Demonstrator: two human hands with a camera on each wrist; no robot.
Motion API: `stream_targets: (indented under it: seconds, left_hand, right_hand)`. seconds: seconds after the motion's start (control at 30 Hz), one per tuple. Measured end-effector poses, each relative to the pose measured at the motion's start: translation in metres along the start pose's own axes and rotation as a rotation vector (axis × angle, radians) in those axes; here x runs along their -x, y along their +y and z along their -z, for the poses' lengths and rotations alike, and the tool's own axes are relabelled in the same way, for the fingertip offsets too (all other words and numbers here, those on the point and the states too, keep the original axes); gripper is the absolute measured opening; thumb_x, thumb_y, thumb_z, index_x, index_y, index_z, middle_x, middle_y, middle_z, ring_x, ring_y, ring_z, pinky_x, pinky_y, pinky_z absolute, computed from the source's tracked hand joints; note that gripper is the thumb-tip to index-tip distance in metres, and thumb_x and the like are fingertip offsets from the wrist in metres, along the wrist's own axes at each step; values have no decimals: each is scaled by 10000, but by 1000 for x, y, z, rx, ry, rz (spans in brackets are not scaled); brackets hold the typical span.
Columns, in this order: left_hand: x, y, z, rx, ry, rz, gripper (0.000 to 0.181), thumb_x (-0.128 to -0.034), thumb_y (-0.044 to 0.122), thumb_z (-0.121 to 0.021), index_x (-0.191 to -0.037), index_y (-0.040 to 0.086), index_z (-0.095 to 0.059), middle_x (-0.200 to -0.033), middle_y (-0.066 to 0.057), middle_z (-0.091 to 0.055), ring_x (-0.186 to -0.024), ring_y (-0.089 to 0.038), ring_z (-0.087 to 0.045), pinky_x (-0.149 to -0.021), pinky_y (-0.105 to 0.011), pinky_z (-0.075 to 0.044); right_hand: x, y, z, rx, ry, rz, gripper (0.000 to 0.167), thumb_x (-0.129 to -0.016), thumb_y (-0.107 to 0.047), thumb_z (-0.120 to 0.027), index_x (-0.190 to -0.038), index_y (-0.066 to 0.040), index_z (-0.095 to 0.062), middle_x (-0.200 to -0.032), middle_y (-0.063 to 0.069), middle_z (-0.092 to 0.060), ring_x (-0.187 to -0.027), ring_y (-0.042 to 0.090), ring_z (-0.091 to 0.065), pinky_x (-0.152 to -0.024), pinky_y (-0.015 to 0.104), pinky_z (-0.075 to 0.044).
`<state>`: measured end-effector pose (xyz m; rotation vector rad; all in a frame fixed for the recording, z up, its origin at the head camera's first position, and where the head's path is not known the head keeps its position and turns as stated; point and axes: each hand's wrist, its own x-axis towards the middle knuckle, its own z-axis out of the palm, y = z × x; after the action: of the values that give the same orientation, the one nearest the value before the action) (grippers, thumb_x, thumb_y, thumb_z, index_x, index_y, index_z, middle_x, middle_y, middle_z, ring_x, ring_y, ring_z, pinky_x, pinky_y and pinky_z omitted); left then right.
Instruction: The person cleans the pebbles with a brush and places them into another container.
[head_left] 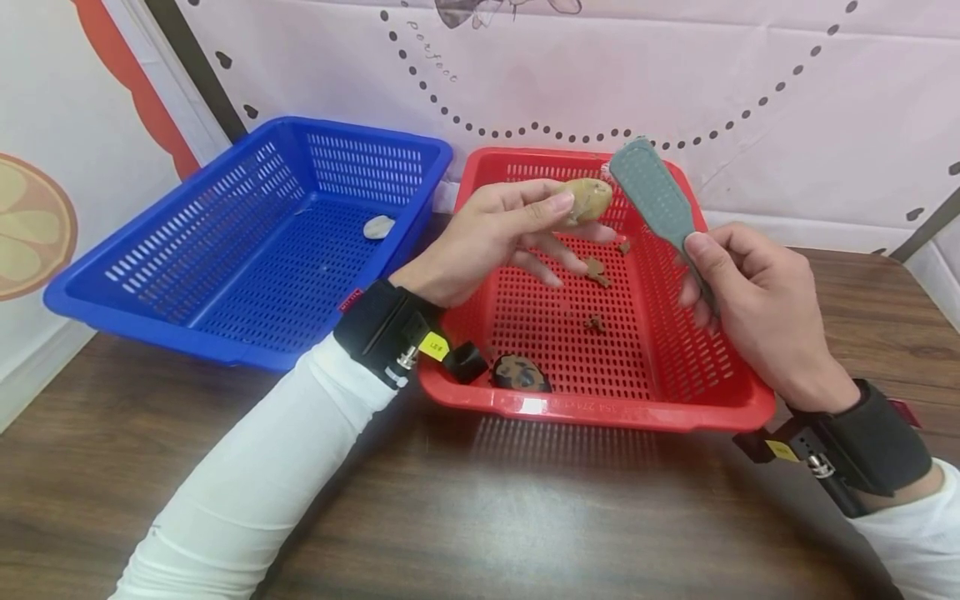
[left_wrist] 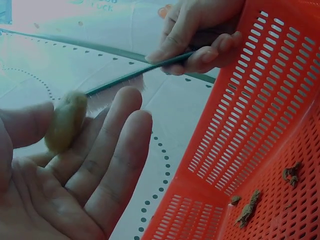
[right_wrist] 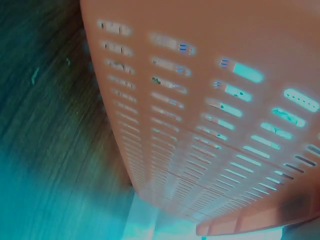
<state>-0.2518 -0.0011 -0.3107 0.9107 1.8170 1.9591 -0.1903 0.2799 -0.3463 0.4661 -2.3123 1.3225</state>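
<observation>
Over the red basket (head_left: pixel 712 415), my left hand (head_left: pixel 498 233) pinches a yellowish-brown stone (head_left: pixel 591 200) between thumb and finger, its other fingers spread. My right hand (head_left: pixel 776 312) grips the handle of a grey-green brush (head_left: pixel 652 187), raised beside the stone. In the left wrist view, the pale bristles of the brush (left_wrist: pixel 122 80) point down, and its tip is close to the stone (left_wrist: pixel 65 125); I cannot tell whether they touch. A dark stone with brown patches (head_left: pixel 519 373) lies at the basket's near left corner. The right wrist view shows only the basket's outer wall (right_wrist: pixel 200 65) and the table.
Several brown clumps, like mud (head_left: pixel 596 272), lie on the red basket's floor. Left of it stands a blue basket (head_left: pixel 247 354) with a whitish stone (head_left: pixel 378 227) inside. Both stand on a wooden table (head_left: pixel 525 517), with a printed cloth (head_left: pixel 750 75) hanging behind.
</observation>
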Motion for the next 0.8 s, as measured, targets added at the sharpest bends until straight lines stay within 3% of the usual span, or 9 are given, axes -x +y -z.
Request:
stream_targets:
  seconds: [0.1, 0.27, 0.4, 0.63, 0.8]
  left_hand:
    - [-1, -1, 0, -10, 24, -15, 365, -1132, 84, -473, -1476, -20, -539, -1317, -157, -697, -1033, -366, -742, -810, -365, -649]
    - [0, -1, 0, 5, 89, -64, 374, -1098, 22, -538, -1469, -21, -529, -1297, -201, -681, -1004, -355, -738, -850, -385, -647]
    - [1, -1, 1, 26, 156, -96, 348, -1060, -2, -598, -1402, -10, -540, -1271, -206, -683, -975, -327, -754, -878, -405, -642]
    - [1, -2, 1, 2, 166, -137, 360, -1092, 49, -575, -1449, 2, -570, -1243, -195, -689, -985, -326, -743, -889, -414, -639]
    - [-1, 0, 0, 48, 232, -150, 361, -1082, 23, -584, -1435, -13, -515, -1225, -226, -704, -1018, -325, -767, -930, -425, -624]
  right_hand:
    - [1, 0, 0, -43, -1, 6, 134, -1062, -84, -645, -1055, 46, -674, -735, 70, -659, -564, 149, -586, -535, 175, -523]
    - [1, -1, 1, -21, -62, 50, 77, -1040, -53, -671, -1047, 19, -698, -743, 66, -666, -569, 154, -585, -538, 177, -521]
    - [0, -2, 0, -23, -38, 37, 121, -1056, -85, -656, -1041, 32, -681, -738, 67, -662, -566, 150, -587, -529, 182, -521]
    - [2, -1, 1, -11, -64, 34, 100, -1039, -82, -680, -1068, 12, -698, -763, 56, -678, -570, 161, -593, -537, 178, -529]
    - [2, -1, 1, -2, -71, 28, 95, -1039, -93, -685, -1065, -3, -701, -761, 56, -680, -570, 161, -594, -537, 178, -527]
